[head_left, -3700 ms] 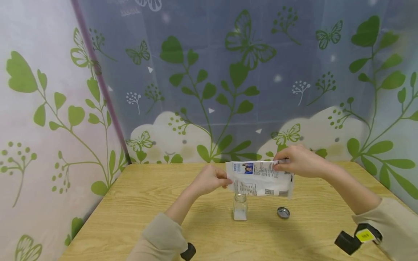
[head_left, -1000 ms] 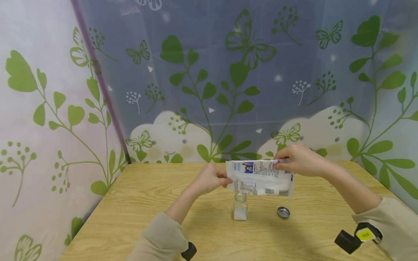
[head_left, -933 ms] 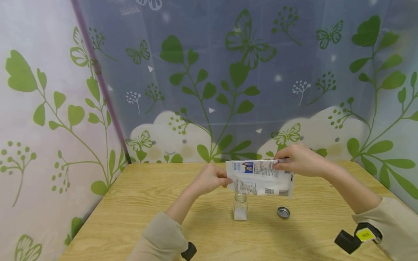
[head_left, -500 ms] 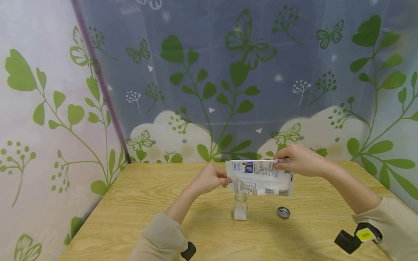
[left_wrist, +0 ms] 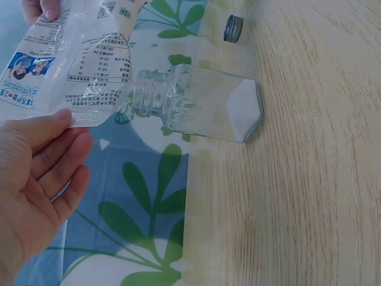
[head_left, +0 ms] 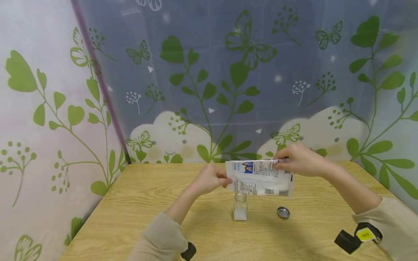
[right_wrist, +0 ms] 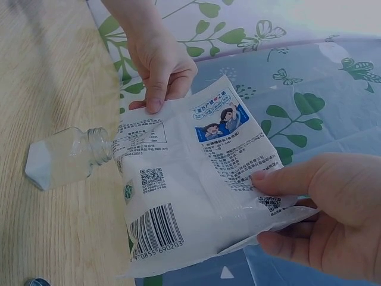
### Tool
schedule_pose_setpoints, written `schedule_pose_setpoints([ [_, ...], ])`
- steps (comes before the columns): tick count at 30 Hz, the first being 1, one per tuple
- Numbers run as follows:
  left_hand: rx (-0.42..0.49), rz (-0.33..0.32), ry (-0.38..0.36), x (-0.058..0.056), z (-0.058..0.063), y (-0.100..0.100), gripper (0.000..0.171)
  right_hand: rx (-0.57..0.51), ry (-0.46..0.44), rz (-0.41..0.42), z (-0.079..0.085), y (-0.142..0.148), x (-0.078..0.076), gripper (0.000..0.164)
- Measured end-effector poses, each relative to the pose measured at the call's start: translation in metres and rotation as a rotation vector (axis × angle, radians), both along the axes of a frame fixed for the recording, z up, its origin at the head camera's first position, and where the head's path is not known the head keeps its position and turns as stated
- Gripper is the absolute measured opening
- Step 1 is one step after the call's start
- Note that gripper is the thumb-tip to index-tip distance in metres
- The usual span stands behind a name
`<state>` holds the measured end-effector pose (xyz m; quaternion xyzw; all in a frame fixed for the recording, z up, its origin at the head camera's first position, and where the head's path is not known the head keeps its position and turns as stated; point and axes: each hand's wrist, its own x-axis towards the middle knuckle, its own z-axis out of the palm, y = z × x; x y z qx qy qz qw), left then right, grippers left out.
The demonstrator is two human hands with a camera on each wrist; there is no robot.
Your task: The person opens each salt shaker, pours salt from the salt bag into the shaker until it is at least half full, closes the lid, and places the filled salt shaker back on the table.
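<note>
A white printed plastic bag of salt (head_left: 258, 178) is held sideways above the table between both hands. My left hand (head_left: 209, 178) pinches its left edge between thumb and fingers. At the upper right, my right hand (head_left: 298, 161) pinches the top edge, its thumb lying on the printed face in the right wrist view. Below the bag's left part, a clear glass jar (left_wrist: 205, 101) stands upright, uncapped, with a layer of white grains (left_wrist: 244, 110) at its bottom. In the left wrist view the bag's lower edge comes right up to the jar's mouth.
A round metal lid (head_left: 283, 212) lies on the wooden table (head_left: 196, 232) to the right of the jar. Behind the table hangs a blue cloth (head_left: 196, 90) with green leaves and butterflies; a pale patterned cloth (head_left: 49, 145) hangs at the left.
</note>
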<state>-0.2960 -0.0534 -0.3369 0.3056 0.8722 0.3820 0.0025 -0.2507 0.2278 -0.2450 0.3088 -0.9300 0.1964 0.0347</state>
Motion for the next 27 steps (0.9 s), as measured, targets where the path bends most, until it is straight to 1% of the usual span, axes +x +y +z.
schedule_pose_setpoints([
  [7, 0.004, -0.001, 0.006, 0.0006, 0.0001, 0.0003, 0.018, 0.004, 0.013, 0.009, -0.0004, 0.0003, -0.0003, 0.008],
  [17, 0.003, 0.013, -0.013, -0.0001, 0.0004, 0.0011, 0.014, -0.005, 0.025, 0.035, 0.0006, 0.0009, 0.0029, 0.012],
  [21, 0.006, 0.015, -0.024, -0.0009, -0.0006, 0.0013, 0.014, -0.006, 0.017, 0.029, 0.0006, 0.0008, 0.0034, 0.013],
  [27, 0.001, 0.013, -0.017, 0.0002, -0.0003, 0.0009, 0.014, -0.011, 0.002, 0.022, 0.0007, 0.0007, 0.0032, 0.011],
])
